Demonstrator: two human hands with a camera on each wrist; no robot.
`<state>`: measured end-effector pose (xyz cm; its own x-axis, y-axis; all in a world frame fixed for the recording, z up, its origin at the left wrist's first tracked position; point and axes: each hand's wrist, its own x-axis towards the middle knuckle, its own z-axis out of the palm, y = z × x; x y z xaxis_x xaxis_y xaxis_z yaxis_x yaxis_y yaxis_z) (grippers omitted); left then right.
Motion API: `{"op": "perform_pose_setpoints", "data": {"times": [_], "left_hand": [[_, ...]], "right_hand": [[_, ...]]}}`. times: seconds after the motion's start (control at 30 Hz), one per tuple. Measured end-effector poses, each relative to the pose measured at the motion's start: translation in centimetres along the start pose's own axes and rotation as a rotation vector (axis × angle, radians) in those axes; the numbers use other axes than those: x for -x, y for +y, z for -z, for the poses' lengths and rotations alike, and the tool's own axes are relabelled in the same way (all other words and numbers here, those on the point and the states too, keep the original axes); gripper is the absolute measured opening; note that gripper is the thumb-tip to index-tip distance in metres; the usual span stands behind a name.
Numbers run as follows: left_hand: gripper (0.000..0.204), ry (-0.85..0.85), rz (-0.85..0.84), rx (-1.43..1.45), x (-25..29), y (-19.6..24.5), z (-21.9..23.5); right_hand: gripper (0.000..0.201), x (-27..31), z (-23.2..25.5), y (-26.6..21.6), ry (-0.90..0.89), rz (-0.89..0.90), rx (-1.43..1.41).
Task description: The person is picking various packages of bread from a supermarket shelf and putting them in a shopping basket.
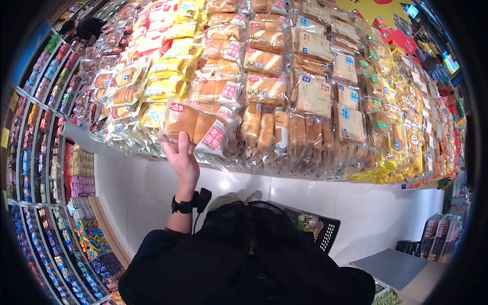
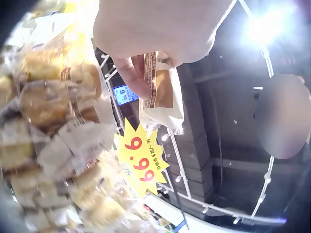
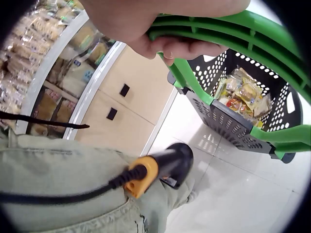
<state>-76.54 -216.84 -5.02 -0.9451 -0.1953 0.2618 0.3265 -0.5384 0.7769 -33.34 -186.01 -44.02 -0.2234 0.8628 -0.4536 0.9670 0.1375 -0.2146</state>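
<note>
With the thumb on top, my left hand grips a clear-wrapped pack of brown bread with red and white labels, at the front edge of the bread display. In the left wrist view the fingers curl on the side of the pack. My right hand curls its fingers round the green handle of a black perforated shopping basket. Several small wrapped packs lie inside that basket. The body hides the right hand in the head view.
Rows of wrapped bread fill the wide display. A yellow price sign stands beside it. Shelves of packaged goods run along the left. A black and orange scanner-like device on a cord hangs by the trouser leg. A grey-topped counter stands lower right.
</note>
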Motion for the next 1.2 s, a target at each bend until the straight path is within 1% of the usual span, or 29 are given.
{"op": "perform_pose_setpoints", "data": {"times": [0.03, 0.07, 0.13, 0.17, 0.2, 0.27, 0.3, 0.33, 0.4, 0.43, 0.47, 0.5, 0.53, 0.57, 0.6, 0.67, 0.73, 0.8, 0.83, 0.87, 0.93, 0.97, 1.0, 1.03, 1.1, 1.13, 1.17, 1.2], "left_hand": [[0.042, -0.077, -0.011, -0.054, -1.2, -0.5, 1.3], [0.042, -0.08, -0.006, -0.056, -1.8, -1.4, 2.1], [0.042, -0.053, -0.102, -0.104, -3.6, -0.2, 0.5], [0.028, -0.017, -0.111, -0.113, -4.4, 0.4, -0.5], [0.028, -0.02, -0.106, -0.115, -5.3, 0.1, -0.3], [0.025, -0.116, -0.005, -0.039, -7.0, -0.3, 0.5], [0.027, -0.149, 0.044, 0.018, -7.6, -0.4, 0.3], [0.027, -0.151, 0.058, 0.018, -8.0, -0.3, 0.0], [0.028, -0.163, 0.145, 0.083, -9.0, 0.0, -0.6], [0.031, -0.205, 0.131, 0.106, -9.5, 0.2, -0.6], [0.031, -0.215, 0.145, 0.111, -10.2, 0.6, -0.4], [0.032, -0.245, 0.177, 0.102, -11.0, 0.9, -0.3], [0.033, -0.275, 0.216, 0.097, -11.6, 0.9, -0.2], [0.034, -0.323, 0.237, 0.085, -12.6, 0.2, 1.2], [0.034, -0.336, 0.257, 0.094, -13.0, 0.2, 1.4], [0.035, -0.415, 0.261, 0.076, -13.8, 1.0, 1.4], [0.036, -0.46, 0.292, 0.089, -14.1, 1.7, 1.4], [0.029, -0.505, 0.315, -0.017, -14.6, 1.9, 1.4], [0.03, -0.512, 0.297, -0.035, -14.6, 1.7, 1.4], [0.03, -0.521, 0.3, -0.03, -14.4, 1.8, 1.4], [0.032, -0.505, 0.337, 0.043, -13.7, 2.1, 1.1], [0.031, -0.523, 0.39, 0.059, -13.5, 2.2, 1.2], [0.032, -0.528, 0.368, 0.047, -13.4, 2.2, 1.1], [0.033, -0.517, 0.379, 0.089, -13.2, 2.3, 0.9], [0.034, -0.502, 0.382, 0.136, -13.4, 3.0, 0.7], [0.035, -0.496, 0.41, 0.146, -13.7, 3.4, 0.6], [0.035, -0.49, 0.437, 0.157, -13.9, 3.7, 0.5], [0.035, -0.485, 0.427, 0.158, -14.1, 3.7, 0.6]], "right_hand": [[0.054, 0.1, -0.2, -0.3, 0.0, -0.003, -0.002], [0.054, 0.3, -0.4, -0.5, 0.001, -0.005, -0.005], [0.053, 0.8, -0.7, -1.2, 0.011, -0.01, -0.009], [0.052, 1.1, -0.9, -1.5, 0.014, -0.013, -0.014], [0.052, 1.5, -1.1, -2.0, 0.024, -0.014, -0.022], [0.051, 2.7, -1.5, -2.7, 0.047, -0.017, -0.038], [0.051, 3.4, -1.6, -3.2, 0.068, -0.014, -0.045], [0.05, 4.2, -1.7, -3.8, 0.1, -0.004, -0.062], [0.049, 5.8, -1.6, -5.4, 0.205, 0.049, -0.125], [0.049, 6.6, -1.6, -6.0, 0.275, 0.095, -0.167], [0.044, 7.1, -1.6, -6.7, 0.41, 0.238, -0.292], [0.036, 8.8, -0.3, -9.2, 0.532, 0.263, -0.34], [0.029, 11.3, 3.4, -13.8, 0.659, 0.283, -0.381], [0.029, 11.6, 5.2, -16.3, 0.718, 0.421, -0.503], [0.03, 11.8, 7.1, -18.7, 0.775, 0.562, -0.622], [0.024, 15.9, 13.9, -26.3, 0.69, 0.64, -0.615], [0.023, 19.6, 19.4, -34.1, 0.75, 0.966, -0.567], [0.027, 22.2, 22.2, -40.3, 0.784, 1.293, -0.559], [0.027, 24.1, 23.5, -43.5, 0.736, 1.347, -0.504], [0.03, 26.0, 24.5, -46.6, 0.686, 1.399, -0.449], [0.041, 28.6, 25.7, -52.1, 0.576, 1.54, -0.425], [0.045, 28.4, 25.3, -53.6, 0.593, 1.596, -0.413], [0.048, 28.3, 25.0, -54.8, 0.609, 1.651, -0.399], [0.048, 28.4, 25.2, -55.7, 0.618, 1.658, -0.396], [0.055, 28.9, 25.9, -57.2, 0.701, 1.61, -0.243], [0.055, 28.9, 26.4, -57.9, 0.703, 1.62, -0.242], [0.057, 28.8, 26.8, -58.5, 0.659, 1.657, -0.266], [0.059, 28.7, 27.2, -59.2, 0.612, 1.696, -0.293]]}}
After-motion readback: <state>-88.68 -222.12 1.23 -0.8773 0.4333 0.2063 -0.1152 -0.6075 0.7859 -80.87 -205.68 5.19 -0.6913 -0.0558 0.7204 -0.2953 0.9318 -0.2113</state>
